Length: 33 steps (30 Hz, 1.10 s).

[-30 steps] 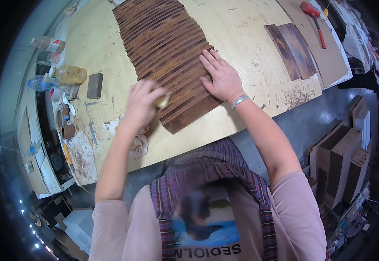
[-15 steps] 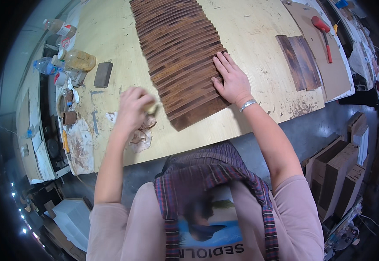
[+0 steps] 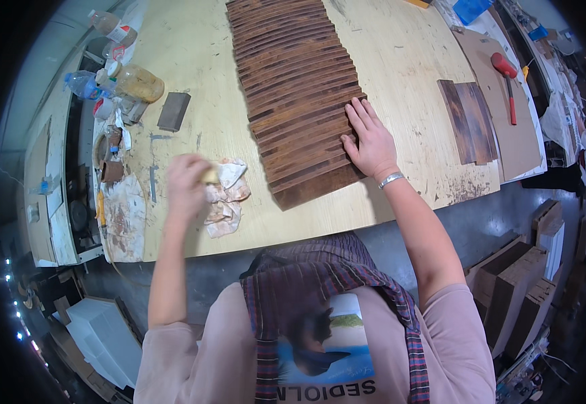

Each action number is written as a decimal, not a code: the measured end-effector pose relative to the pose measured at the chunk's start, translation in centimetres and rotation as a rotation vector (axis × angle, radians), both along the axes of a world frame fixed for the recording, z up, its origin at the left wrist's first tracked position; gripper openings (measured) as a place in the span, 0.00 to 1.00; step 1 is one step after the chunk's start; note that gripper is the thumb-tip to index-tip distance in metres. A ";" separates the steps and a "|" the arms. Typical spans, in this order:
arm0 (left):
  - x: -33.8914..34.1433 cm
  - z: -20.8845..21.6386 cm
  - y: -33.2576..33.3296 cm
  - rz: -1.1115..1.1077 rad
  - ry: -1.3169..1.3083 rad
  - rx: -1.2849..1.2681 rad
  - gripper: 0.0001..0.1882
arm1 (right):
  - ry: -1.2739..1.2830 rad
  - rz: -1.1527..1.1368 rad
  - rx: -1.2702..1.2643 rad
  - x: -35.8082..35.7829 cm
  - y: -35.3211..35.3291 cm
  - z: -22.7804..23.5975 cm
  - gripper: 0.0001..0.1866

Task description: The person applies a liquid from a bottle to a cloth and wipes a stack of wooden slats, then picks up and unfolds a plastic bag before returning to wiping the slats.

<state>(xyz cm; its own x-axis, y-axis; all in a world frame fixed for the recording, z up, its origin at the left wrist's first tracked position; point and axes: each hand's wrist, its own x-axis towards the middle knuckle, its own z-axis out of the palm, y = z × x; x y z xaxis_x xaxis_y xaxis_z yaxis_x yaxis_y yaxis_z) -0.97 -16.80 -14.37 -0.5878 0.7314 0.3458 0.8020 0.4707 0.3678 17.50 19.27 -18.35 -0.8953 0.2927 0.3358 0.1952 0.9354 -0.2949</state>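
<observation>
A long row of dark brown wood strips (image 3: 299, 101) lies side by side on the pale table, running away from me. At its near right edge rests my right hand (image 3: 371, 143), fingers stretched out over the strip ends. To the left of the row, my left hand (image 3: 186, 183), slightly blurred, is closed on a small yellow sponge-like piece (image 3: 210, 176). Beside that hand lies a crumpled, stained white rag (image 3: 229, 195) on the tabletop. Part of the yellow piece is hidden by my fingers.
A dark block (image 3: 174, 112) lies left of the strips, near a jar of yellowish liquid (image 3: 141, 83) and plastic bottles (image 3: 81, 85). Flat dark boards (image 3: 468, 124) and a red mallet (image 3: 506, 67) lie at the right. The table's front edge (image 3: 320, 229) runs close to me.
My left hand has moved left, away from the strips, with the yellow piece, showing more of the rag. The right hand stays on the strips. The whole view has shifted slightly.
</observation>
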 end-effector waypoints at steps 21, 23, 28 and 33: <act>6.3 0.6 17.7 -0.319 -0.307 0.232 0.19 | -0.054 0.013 -0.023 -0.2 -0.3 0.4 0.33; 8.5 -1.4 19.4 -0.431 -0.167 0.085 0.28 | -0.019 0.030 0.005 0.0 -0.1 -0.2 0.30; 7.3 -1.5 11.6 -0.282 -0.100 -0.180 0.26 | 0.082 -0.003 -0.021 -0.1 -0.5 0.1 0.28; 8.9 -2.3 19.8 -0.412 -0.117 -0.051 0.26 | 0.086 0.019 -0.028 -0.1 0.0 -0.4 0.28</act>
